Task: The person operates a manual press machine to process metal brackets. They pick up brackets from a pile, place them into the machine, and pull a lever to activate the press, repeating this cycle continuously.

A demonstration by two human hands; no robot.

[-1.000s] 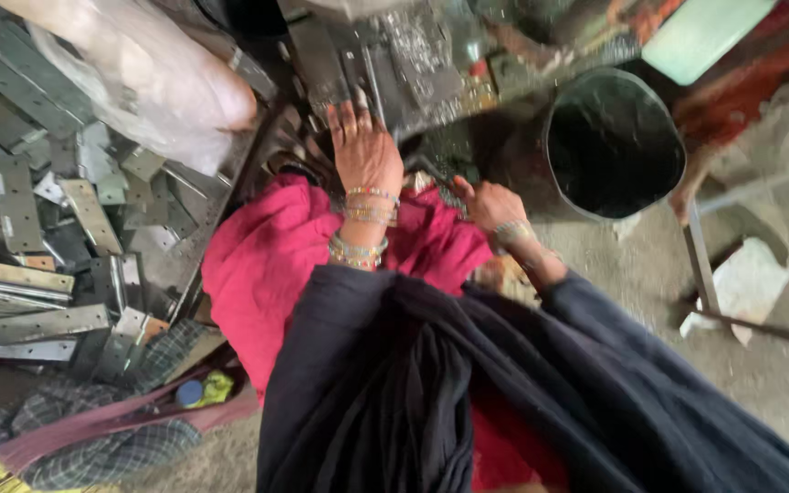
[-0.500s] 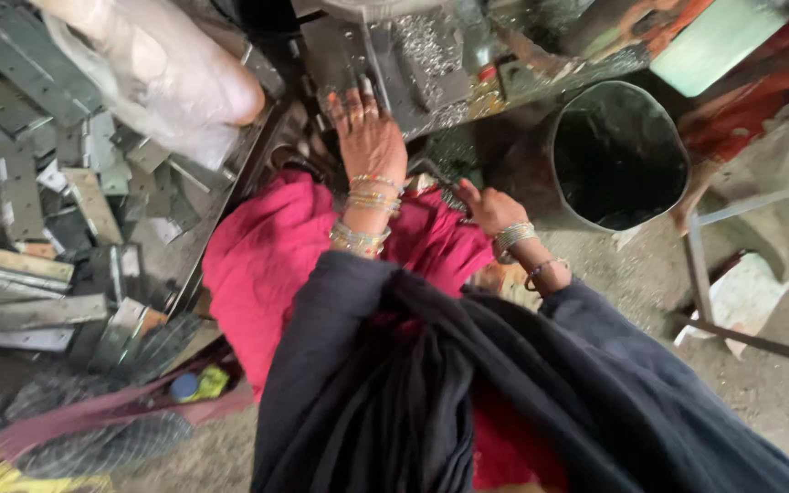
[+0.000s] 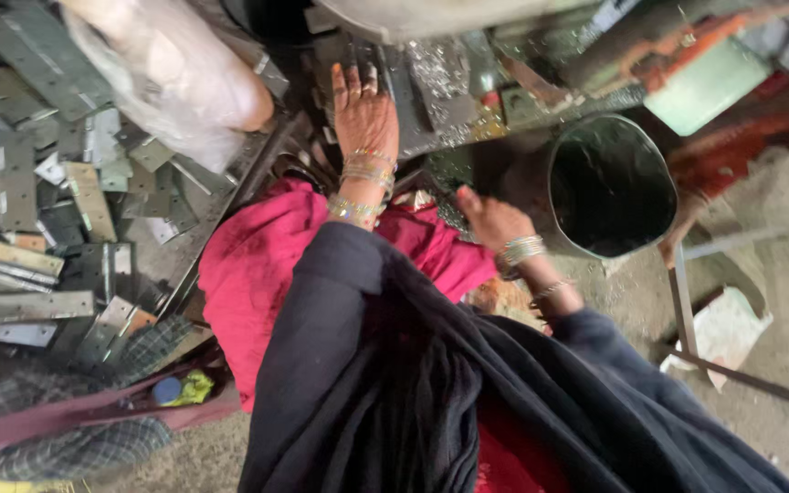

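My left hand is stretched forward, palm down with fingers spread, resting on a dark metal machine bed strewn with shiny metal chips. Bangles ring that wrist. My right hand hangs lower, near the bed's front edge and beside a dark round metal bucket; its fingers are curled and I cannot see anything in them. A pink cloth covers my lap, and a dark shawl drapes over both arms.
A heap of flat grey metal plates and hinge-like pieces fills the left. A clear plastic bag lies on top of it. A checked cloth and a sandy floor with a thin metal rod lie below.
My left hand has reached farther forward onto the machine bed. My right hand has stayed near the bucket. The view has shifted slightly.
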